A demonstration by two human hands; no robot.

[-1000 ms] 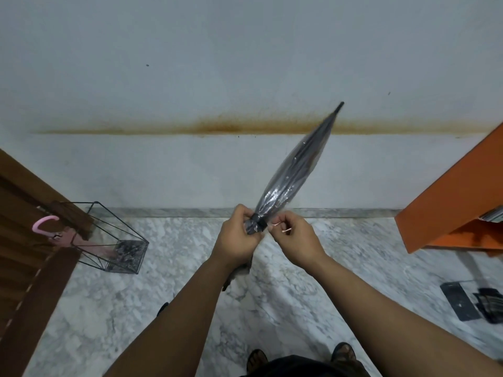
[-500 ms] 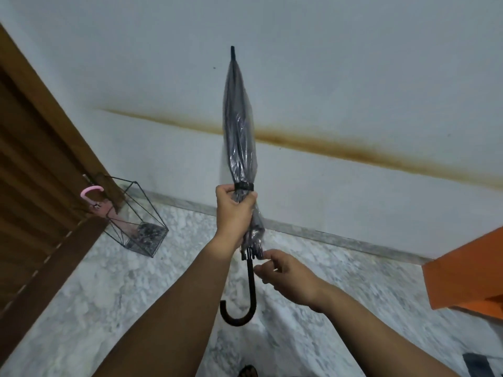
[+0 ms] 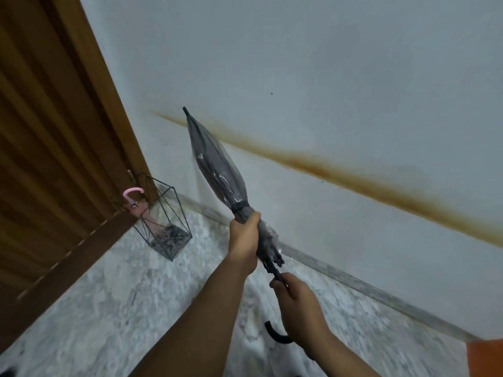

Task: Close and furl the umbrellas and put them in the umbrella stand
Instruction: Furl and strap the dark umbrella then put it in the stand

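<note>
Tilted leftward now, one clear umbrella [image 3: 217, 170] in both hands; one pink umbrella [image 3: 141, 213] in stand [image 3: 168, 219].

We see a dim room with soft, even light and a cool grey-blue tint. We cannot tell where the light comes from. Shadows are faint. The clear umbrella [image 3: 217, 170] has small shiny spots on its plastic. The marble floor [image 3: 114, 289] looks smeared and blurry, most of all near the bottom edge. The wooden door [image 3: 51, 126] leans and stretches at the left side, bent by the wide lens.
</note>
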